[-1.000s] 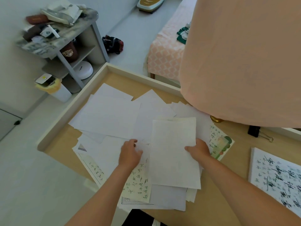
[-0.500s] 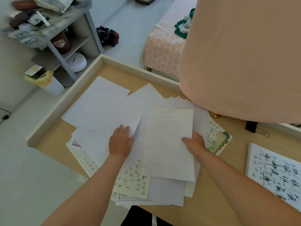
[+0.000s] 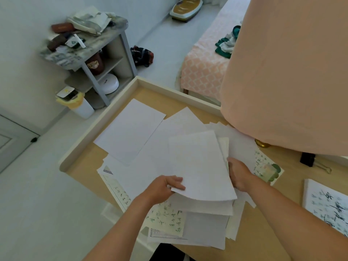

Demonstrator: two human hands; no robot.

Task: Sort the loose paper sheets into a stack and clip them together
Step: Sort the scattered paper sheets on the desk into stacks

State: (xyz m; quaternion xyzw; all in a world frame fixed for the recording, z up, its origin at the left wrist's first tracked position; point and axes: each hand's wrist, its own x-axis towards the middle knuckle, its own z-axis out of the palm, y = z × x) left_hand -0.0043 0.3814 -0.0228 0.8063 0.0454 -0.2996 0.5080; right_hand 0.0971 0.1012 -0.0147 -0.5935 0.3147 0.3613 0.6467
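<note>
Loose white paper sheets point(image 3: 131, 129) lie fanned across the wooden desk point(image 3: 90, 166), some printed with green writing point(image 3: 165, 217). My left hand point(image 3: 162, 187) pinches the lower left corner of a blank sheet point(image 3: 199, 166) and holds it raised over the pile. My right hand point(image 3: 239, 174) grips the right edge of the stacked sheets under it, fingers tucked beneath. A black binder clip point(image 3: 308, 160) lies on the desk to the right, away from both hands.
A peach lampshade point(image 3: 282, 72) overhangs the desk's back right, its brass base point(image 3: 262, 144) beside the papers. A calligraphy sheet point(image 3: 327, 204) lies at the far right. The desk has a raised rim point(image 3: 98, 127). A cluttered grey shelf and a bin stand on the floor to the left.
My left hand left the flat sheets on the left, took a blank sheet by its corner and brought it over the pile in my right hand. The view shifted slightly.
</note>
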